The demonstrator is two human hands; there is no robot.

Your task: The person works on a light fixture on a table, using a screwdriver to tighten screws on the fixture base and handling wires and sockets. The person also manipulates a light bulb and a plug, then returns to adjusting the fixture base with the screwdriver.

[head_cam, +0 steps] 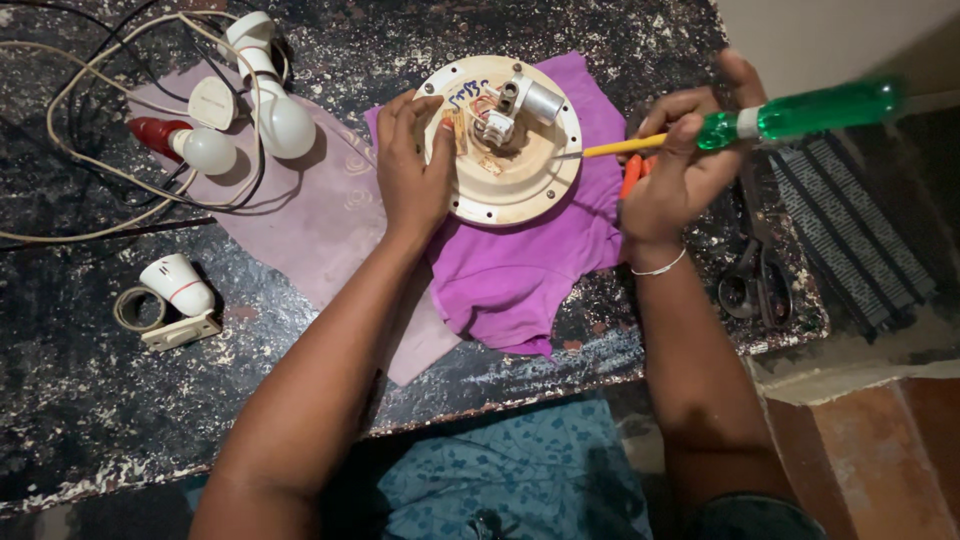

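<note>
Speckled dark bench [90, 400] carries a purple cloth [520, 270] under the round lamp base [505, 185]. Your left hand [415, 170] presses its nine o'clock rim, fingers flat; your right hand [680, 165] grips a green-handled screwdriver [760, 122], tip touching at three o'clock, seemingly working a fastening; steadiness matters.

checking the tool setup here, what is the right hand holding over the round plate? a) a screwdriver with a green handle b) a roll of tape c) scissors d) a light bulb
a: the right hand grips a screwdriver with a clear green handle and yellow shaft, its tip reaching the round cream plate, which the left hand steadies; the scissors lie untouched on the table.
</note>
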